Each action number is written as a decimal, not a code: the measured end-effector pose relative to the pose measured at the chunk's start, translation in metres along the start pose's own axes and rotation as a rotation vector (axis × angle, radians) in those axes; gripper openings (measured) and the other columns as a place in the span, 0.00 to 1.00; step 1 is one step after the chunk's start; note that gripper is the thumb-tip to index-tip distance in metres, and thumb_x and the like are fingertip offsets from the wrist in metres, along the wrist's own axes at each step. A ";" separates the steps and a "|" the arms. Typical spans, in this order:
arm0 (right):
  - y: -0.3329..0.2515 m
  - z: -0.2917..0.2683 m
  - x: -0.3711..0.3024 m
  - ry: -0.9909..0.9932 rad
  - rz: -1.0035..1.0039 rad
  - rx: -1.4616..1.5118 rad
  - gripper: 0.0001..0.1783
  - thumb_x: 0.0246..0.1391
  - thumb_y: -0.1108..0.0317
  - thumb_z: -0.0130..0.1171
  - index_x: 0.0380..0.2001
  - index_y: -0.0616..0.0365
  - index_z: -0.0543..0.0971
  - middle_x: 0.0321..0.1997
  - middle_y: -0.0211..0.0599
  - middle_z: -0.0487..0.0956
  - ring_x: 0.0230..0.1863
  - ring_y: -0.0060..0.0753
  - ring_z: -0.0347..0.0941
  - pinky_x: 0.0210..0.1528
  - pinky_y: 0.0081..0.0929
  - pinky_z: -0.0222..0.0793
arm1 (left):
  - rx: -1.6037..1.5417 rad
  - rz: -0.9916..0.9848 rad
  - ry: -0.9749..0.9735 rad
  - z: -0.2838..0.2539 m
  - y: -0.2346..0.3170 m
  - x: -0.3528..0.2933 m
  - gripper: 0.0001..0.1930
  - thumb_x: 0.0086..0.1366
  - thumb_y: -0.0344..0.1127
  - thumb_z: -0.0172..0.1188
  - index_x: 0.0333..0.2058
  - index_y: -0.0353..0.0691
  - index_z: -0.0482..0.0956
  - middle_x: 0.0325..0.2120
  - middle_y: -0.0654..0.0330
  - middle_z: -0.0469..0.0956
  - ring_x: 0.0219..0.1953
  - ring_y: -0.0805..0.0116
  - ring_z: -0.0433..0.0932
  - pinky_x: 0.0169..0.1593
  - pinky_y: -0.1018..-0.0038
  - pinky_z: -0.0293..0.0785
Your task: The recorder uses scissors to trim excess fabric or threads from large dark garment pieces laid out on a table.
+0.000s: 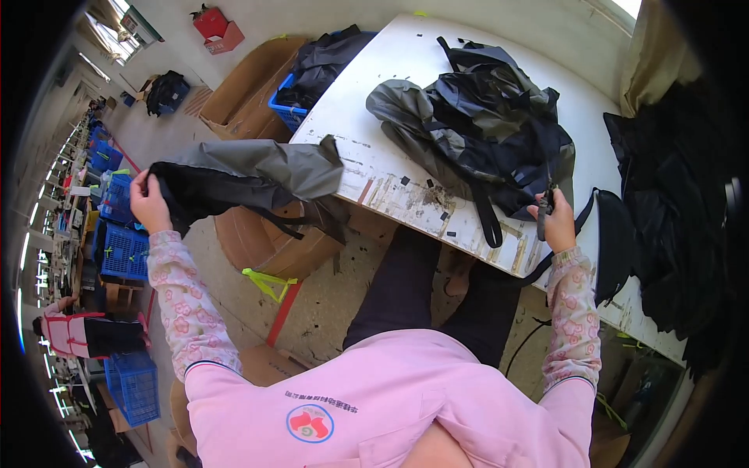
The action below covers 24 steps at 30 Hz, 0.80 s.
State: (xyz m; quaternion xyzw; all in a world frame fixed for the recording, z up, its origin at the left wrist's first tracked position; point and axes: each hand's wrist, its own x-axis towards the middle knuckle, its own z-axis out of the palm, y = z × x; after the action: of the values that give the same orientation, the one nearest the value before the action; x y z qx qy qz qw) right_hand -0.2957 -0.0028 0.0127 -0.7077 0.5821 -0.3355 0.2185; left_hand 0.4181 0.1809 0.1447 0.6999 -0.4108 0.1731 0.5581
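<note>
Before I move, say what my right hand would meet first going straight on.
Probably the grey-black fabric on the white table, just ahead of your right hand; depth is unclear.

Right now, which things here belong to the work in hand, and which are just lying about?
Seem part of the work:
grey and black fabric, in the left hand;
small dark item, unclear, in the right hand;
fabric heap on the white table.

Seem just lying about:
yellow-green strip;
cardboard boxes.
</note>
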 end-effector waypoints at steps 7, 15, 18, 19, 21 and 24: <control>0.006 0.043 0.013 0.046 0.139 -0.348 0.15 0.44 0.68 0.66 0.35 0.54 0.73 0.33 0.45 0.81 0.39 0.51 0.77 0.41 0.43 0.68 | 0.111 0.249 -0.691 0.149 0.039 -0.143 0.21 0.51 0.35 0.66 0.45 0.38 0.75 0.44 0.51 0.75 0.50 0.52 0.72 0.57 0.63 0.64; 0.008 0.042 -0.012 0.026 0.206 -0.318 0.13 0.43 0.70 0.66 0.33 0.54 0.73 0.32 0.45 0.81 0.39 0.51 0.77 0.42 0.44 0.69 | -0.011 0.807 -0.901 0.313 0.203 -0.222 0.32 0.53 0.34 0.66 0.58 0.57 0.67 0.59 0.52 0.62 0.63 0.53 0.58 0.65 0.55 0.54; 0.010 0.034 -0.025 0.048 0.211 -0.197 0.13 0.43 0.74 0.65 0.33 0.57 0.73 0.32 0.48 0.80 0.38 0.55 0.76 0.40 0.43 0.70 | 0.053 0.938 -0.902 0.351 0.217 -0.223 0.23 0.54 0.36 0.66 0.50 0.55 0.75 0.57 0.57 0.66 0.64 0.57 0.59 0.66 0.52 0.50; 0.011 0.031 -0.029 0.053 0.219 -0.148 0.13 0.43 0.75 0.64 0.33 0.57 0.73 0.33 0.49 0.80 0.38 0.55 0.76 0.39 0.42 0.71 | -0.004 0.977 -0.958 0.360 0.218 -0.217 0.17 0.55 0.36 0.65 0.45 0.52 0.77 0.53 0.57 0.70 0.61 0.57 0.63 0.64 0.54 0.55; 0.023 0.021 -0.038 0.091 0.201 -0.056 0.13 0.43 0.76 0.65 0.33 0.59 0.73 0.32 0.47 0.80 0.38 0.52 0.77 0.38 0.40 0.71 | -0.071 1.029 -1.018 0.365 0.237 -0.202 0.11 0.56 0.37 0.64 0.39 0.49 0.80 0.48 0.57 0.75 0.58 0.57 0.67 0.61 0.57 0.60; 0.007 0.003 -0.043 0.189 0.095 0.113 0.14 0.44 0.76 0.67 0.33 0.61 0.72 0.33 0.44 0.81 0.36 0.44 0.79 0.37 0.34 0.71 | -0.491 0.532 -1.163 0.335 0.293 -0.156 0.10 0.61 0.39 0.59 0.34 0.37 0.77 0.28 0.48 0.78 0.35 0.49 0.77 0.39 0.66 0.72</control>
State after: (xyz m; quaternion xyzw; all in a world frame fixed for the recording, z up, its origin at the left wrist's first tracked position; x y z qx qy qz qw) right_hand -0.3027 0.0371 -0.0040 -0.6312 0.6129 -0.4223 0.2180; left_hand 0.0268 -0.0801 0.1164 0.4076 -0.8291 -0.1978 0.3276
